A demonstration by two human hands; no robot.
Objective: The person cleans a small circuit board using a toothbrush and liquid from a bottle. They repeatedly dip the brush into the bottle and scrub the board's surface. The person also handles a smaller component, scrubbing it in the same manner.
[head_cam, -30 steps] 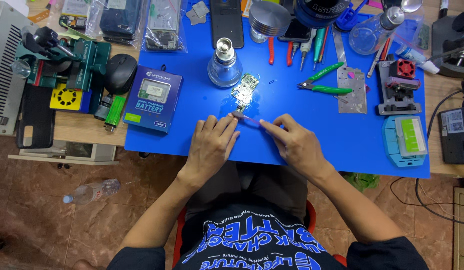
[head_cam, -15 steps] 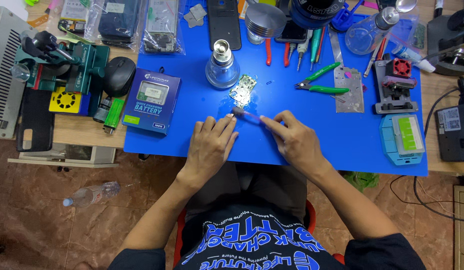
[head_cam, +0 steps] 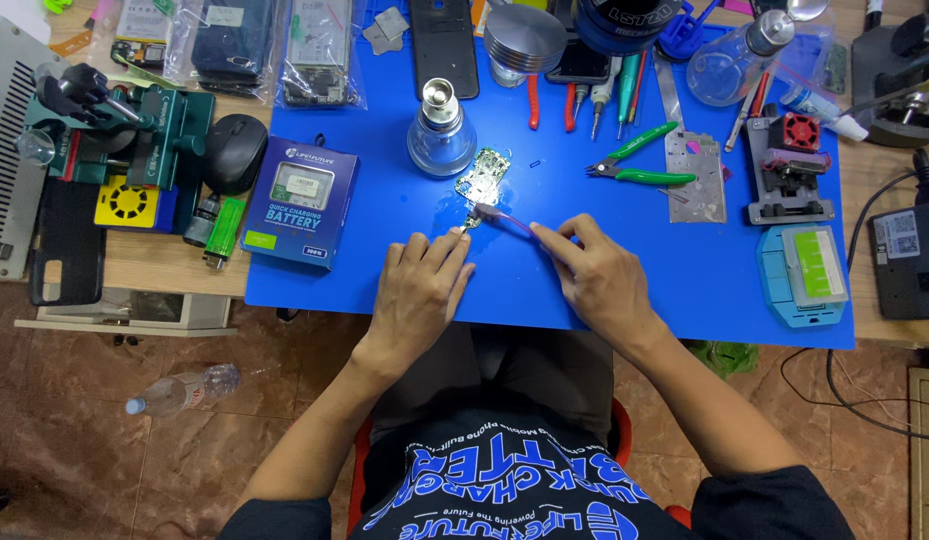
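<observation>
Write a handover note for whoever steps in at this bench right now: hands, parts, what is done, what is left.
Left hand: flat on the blue work mat, fingers touching the lower end of the small greenish bare circuit board.
Right hand: holds a thin purple-handled brush, tip on the board's lower edge.
The board lies beside the clear glass bottle with metal cap; the green-handled cutters lie untouched to the right.
Done: board out on the mat.
Left: the brushing, under way; progress cannot be judged.

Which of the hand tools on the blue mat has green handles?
The cutters lying open right of the circuit board, above the right hand. The pliers and screwdrivers further up have red or other-coloured handles.
</observation>
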